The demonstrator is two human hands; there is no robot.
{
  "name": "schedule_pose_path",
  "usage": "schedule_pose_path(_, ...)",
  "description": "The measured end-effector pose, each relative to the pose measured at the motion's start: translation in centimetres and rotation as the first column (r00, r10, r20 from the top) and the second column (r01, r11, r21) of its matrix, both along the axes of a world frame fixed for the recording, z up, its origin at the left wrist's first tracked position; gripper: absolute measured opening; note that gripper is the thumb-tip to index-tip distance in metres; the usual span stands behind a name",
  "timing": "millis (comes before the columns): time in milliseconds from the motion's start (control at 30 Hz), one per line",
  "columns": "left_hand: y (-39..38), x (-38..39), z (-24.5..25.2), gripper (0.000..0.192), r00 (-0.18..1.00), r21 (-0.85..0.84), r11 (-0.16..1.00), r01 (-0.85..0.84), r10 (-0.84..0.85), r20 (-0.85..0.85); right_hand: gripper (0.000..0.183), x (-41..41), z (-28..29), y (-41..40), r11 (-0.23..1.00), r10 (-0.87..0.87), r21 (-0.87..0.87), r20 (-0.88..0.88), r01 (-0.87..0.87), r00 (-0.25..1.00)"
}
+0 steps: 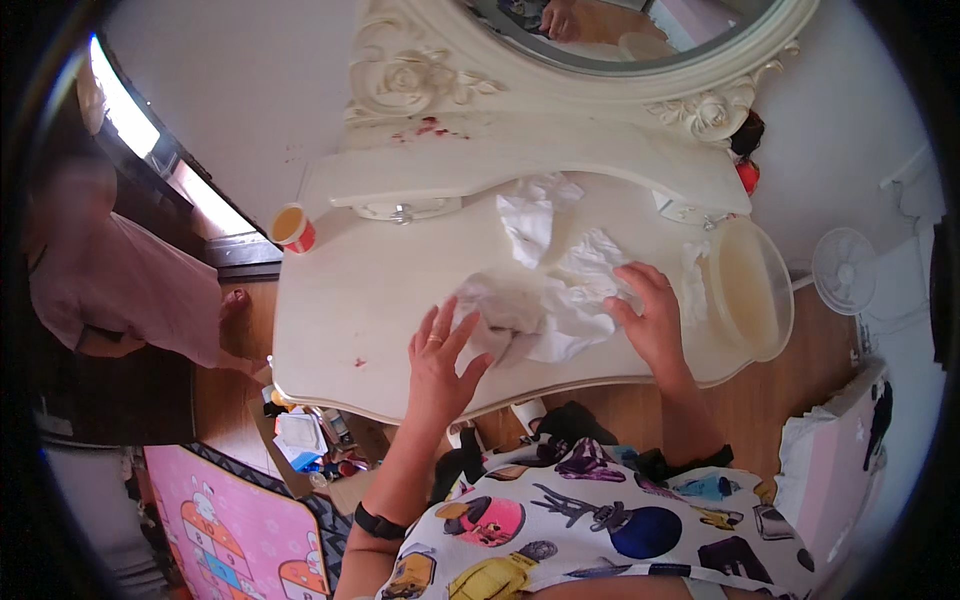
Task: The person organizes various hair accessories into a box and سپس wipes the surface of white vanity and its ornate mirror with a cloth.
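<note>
Crumpled white tissues (525,221) lie in several pieces on the cream dressing table (337,300). A greyish-white cloth (506,304) is bunched near the table's front. My left hand (442,360), with a ring on one finger, is at the left edge of this cloth, fingers spread. My right hand (649,311) is at the right side of a crumpled white tissue (592,255), thumb and fingers apart; whether it touches the tissue is unclear. Neither hand grips anything. Red smears (431,129) mark the raised ledge below the mirror, and a small red spot (360,363) marks the tabletop.
A red-and-white paper cup (294,229) stands at the table's left edge. A translucent plastic tub (754,289) stands at the right end, near a white fan (844,270). A person in pink (135,285) stands to the left. An open cardboard box (322,442) of items sits below the table.
</note>
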State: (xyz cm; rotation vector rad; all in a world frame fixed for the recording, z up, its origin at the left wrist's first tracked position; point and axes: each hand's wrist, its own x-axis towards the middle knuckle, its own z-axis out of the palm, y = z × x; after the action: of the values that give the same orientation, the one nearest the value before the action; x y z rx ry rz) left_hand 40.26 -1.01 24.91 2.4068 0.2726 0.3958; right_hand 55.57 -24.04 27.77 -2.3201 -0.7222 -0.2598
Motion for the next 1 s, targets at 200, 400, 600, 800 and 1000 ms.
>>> schedule_pose_path(200,-3.7,4.2,0.4,0.070,0.982,0.121,0.991,-0.050,0.071,-0.175,0.063,3.0,-1.2,-2.8,0.989,0.151,0.016,-0.106,-0.150,0.983)
schedule_pose_path(400,-5.2,5.8,-1.3,0.062,0.913,0.307,0.939,-0.154,0.254,-0.319,0.072,2.5,-3.1,-0.7,0.952,0.236,-0.186,-0.067,-0.244,0.969)
schedule_pose_path(600,-4.6,5.4,-4.2,0.046,0.996,0.154,0.984,-0.090,0.088,0.019,0.043,5.8,-6.6,-3.5,0.958,0.264,-0.147,0.098,-0.248,0.960)
schedule_pose_path(800,-3.0,3.5,-2.9,0.039,0.952,-0.195,0.949,-0.248,0.276,0.134,0.044,7.1,-3.1,-3.1,0.912,0.167,-0.367,-0.079,-0.185,0.983)
schedule_pose_path(1000,0.2,2.1,-0.8,0.024,0.820,-0.664,0.619,-0.419,0.572,0.016,0.038,7.0,2.6,3.6,0.924,0.377,-0.010,-0.141,-0.382,0.916)
